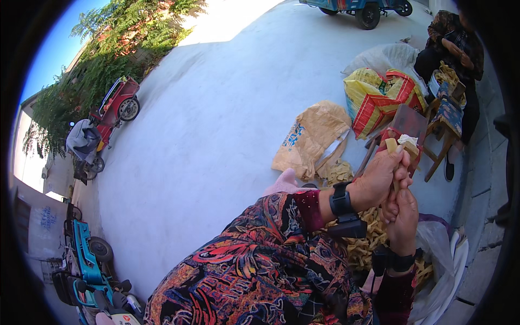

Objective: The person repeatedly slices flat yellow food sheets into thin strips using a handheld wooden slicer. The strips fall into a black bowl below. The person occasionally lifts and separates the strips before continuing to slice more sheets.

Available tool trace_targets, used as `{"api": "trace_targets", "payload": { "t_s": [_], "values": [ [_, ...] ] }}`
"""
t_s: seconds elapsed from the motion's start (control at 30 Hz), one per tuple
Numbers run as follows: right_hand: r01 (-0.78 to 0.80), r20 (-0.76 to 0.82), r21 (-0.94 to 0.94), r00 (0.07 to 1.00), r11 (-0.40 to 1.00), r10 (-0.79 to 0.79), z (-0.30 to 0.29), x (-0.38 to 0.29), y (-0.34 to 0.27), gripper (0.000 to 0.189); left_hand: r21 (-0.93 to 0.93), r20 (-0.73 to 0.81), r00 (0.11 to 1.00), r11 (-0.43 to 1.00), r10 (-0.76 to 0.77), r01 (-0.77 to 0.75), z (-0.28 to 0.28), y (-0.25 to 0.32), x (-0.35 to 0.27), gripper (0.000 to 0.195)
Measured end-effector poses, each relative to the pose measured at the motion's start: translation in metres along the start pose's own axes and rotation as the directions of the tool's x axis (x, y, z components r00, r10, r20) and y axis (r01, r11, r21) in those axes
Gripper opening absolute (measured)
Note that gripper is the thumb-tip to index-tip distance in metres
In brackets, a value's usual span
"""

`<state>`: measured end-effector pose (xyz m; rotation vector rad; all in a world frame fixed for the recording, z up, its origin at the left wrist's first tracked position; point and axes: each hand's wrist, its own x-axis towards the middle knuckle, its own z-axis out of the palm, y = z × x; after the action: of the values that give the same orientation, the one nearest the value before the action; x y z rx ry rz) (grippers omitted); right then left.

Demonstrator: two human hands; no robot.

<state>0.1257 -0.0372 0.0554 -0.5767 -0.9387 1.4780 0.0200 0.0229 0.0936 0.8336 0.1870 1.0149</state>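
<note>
My left hand (375, 180) is closed around a pale tan strip (391, 145), whose flat end stands up beside the thumb. Close below it, my right hand (403, 215) pinches the lower part of what looks like the same strip; the fingers hide most of it. Just past my left fingertips is a tan block-like piece (411, 151) with a crumpled white bit (407, 139) on top; whether I hold it or it rests behind cannot be told. Under my wrists lies a heap of tan strips (365, 237), partly covered by my arms.
A red-brown wooden stool (409, 122) stands beyond my hands. Nearby are a brown paper sack (315, 134), a yellow-red woven sack (378, 97) and a translucent plastic bag (436, 248). Another person (457, 53) sits behind a cloth-covered wooden chair (447, 111). A block wall (483, 211) runs along the right.
</note>
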Motion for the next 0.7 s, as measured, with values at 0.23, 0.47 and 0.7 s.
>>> {"api": "trace_targets", "payload": {
  "t_s": [0.23, 0.47, 0.7],
  "values": [
    [-0.010, 0.100, -0.388, 0.994, 0.922, 0.053, -0.017, -0.006, -0.023, 0.023, 0.381, -0.009, 0.882, 0.817, 0.471, -0.433, -0.024, -0.001, 0.002, 0.034],
    [0.124, -0.049, -0.731, 0.971, 0.671, -0.234, -0.022, 0.006, -0.007, 0.015, 0.719, 0.206, 0.936, 0.605, 0.284, -0.342, -0.037, -0.044, -0.009, 0.033],
    [0.174, 0.081, -0.973, 0.874, 0.153, -0.478, -0.027, 0.020, 0.011, 0.014, 0.452, -0.060, 0.987, 0.877, -0.152, 0.162, -0.038, -0.033, -0.003, 0.039]
  ]
}}
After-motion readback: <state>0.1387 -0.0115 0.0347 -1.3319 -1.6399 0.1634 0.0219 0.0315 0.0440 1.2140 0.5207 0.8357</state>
